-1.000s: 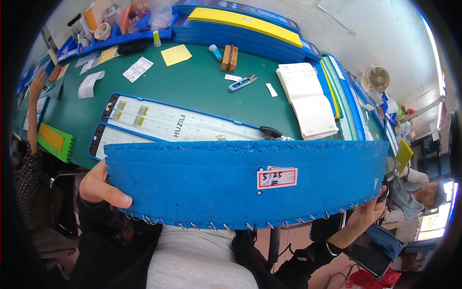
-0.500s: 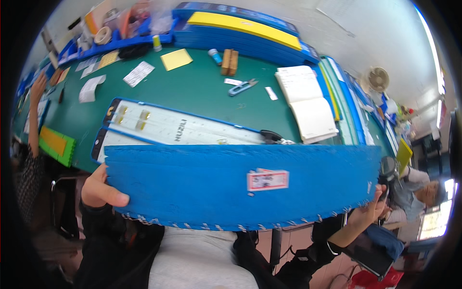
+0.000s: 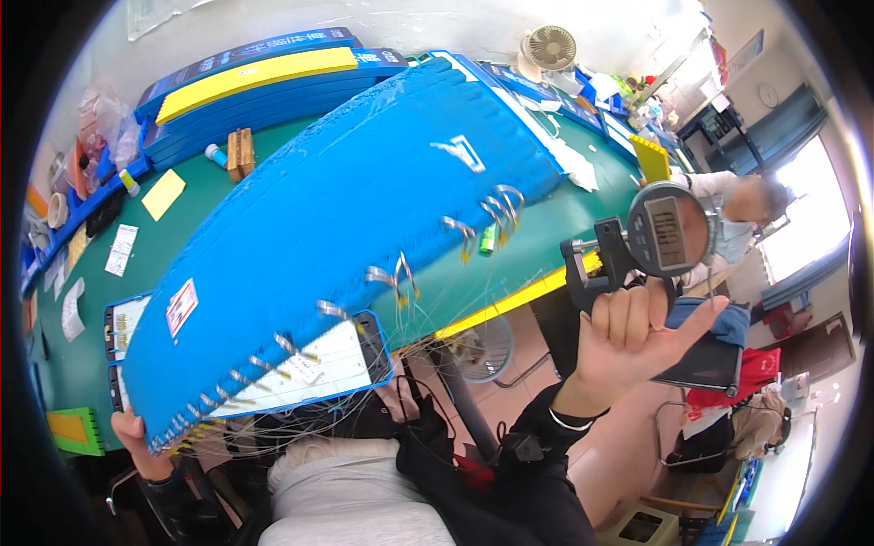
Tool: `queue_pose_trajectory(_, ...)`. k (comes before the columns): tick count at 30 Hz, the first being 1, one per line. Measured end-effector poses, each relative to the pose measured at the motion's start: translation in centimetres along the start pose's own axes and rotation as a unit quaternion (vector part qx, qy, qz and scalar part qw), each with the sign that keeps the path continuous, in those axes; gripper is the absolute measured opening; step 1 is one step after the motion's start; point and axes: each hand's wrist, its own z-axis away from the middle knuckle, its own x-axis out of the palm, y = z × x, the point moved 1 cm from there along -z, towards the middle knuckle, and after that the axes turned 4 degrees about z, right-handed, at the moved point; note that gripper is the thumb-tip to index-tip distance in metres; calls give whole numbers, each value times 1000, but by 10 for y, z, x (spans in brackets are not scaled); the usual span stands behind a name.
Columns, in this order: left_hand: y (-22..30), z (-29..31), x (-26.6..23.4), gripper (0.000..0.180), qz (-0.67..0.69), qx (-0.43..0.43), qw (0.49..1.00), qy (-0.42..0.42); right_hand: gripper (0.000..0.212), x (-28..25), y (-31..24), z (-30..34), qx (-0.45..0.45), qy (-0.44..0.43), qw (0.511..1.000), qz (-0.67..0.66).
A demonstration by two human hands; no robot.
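Observation:
A long blue foam board (image 3: pixel 319 227) slants across the view, from low at the left to high at the right. Metal hooks (image 3: pixel 496 214) with thin lines hang along its near edge, and a small label (image 3: pixel 182 308) sticks to its face. My left hand (image 3: pixel 135 435) grips the lower left end; part of the fingers is hidden behind it. Apart from the board, my right hand (image 3: pixel 624 341) is closed around a digital thickness gauge (image 3: pixel 672 235), thumb stretched out. Under the board, long flat cases (image 3: pixel 337 359) are partly covered.
On the green table (image 3: pixel 196 214) are a yellow note (image 3: pixel 164 195), paper slips (image 3: pixel 121 250), a wooden block (image 3: pixel 240 155) and a stack of blue boxes (image 3: pixel 246 114). A fan (image 3: pixel 550 48) stands at the back. Another person (image 3: pixel 733 223) sits at the right.
The blue board has swung from level to a steep slant, its right end now farther away and higher. My right hand has left that end and the gauge shows plainly. The view has turned right.

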Motion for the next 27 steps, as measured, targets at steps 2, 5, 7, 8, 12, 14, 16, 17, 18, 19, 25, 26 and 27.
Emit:
queue_pose_trajectory(2, -4, -2, 1, 47, 2, -12, 1000, 11, 65, 10, 1, 3, 4, -26, 1000, 8)
queue_pose_trajectory(5, -10, -5, 12, 43, 12, -25, 999, 25, 62, 16, 9, 5, 28, -63, 998, 8)
queue_pose_trajectory(7, -8, -2, 14, 41, 12, -24, 999, 30, 60, 19, 13, 6, 62, -81, 995, -21)
queue_pose_trajectory(8, -6, -1, 10, 37, -2, -33, 999, -4, 56, 20, 16, 7, 74, -92, 992, -40)
queue_pose_trajectory(12, -6, 3, 3, 26, 14, -43, 997, -59, 53, 24, 26, 15, 72, -63, 992, -83)
queue_pose_trajectory(14, -5, 7, 13, 25, 18, -42, 996, -71, 52, 23, 29, 17, 70, -64, 991, -92)
queue_pose_trajectory(16, -4, 8, 16, 23, 23, -42, 995, -84, 51, 23, 33, 17, 66, -64, 991, -100)
queue_pose_trajectory(17, -4, 10, 15, 22, 16, -41, 997, -65, 51, 23, 35, 17, 69, -73, 990, -102)
queue_pose_trajectory(18, -3, 11, 14, 20, 9, -38, 998, -46, 50, 24, 36, 17, 73, -83, 988, -104)
queue_pose_trajectory(19, -3, 10, 14, 20, 8, -39, 998, -46, 50, 25, 37, 16, 72, -82, 989, -104)
queue_pose_trajectory(25, -2, 9, 1, 18, 0, -33, 997, -69, 51, 26, 40, 16, 69, -73, 988, -119)
queue_pose_trajectory(26, -3, 6, 5, 18, 30, -51, 994, -96, 52, 26, 40, 17, 65, -69, 989, -114)
queue_pose_trajectory(27, -2, 6, 12, 17, 58, -67, 989, -121, 52, 26, 39, 18, 62, -66, 990, -112)
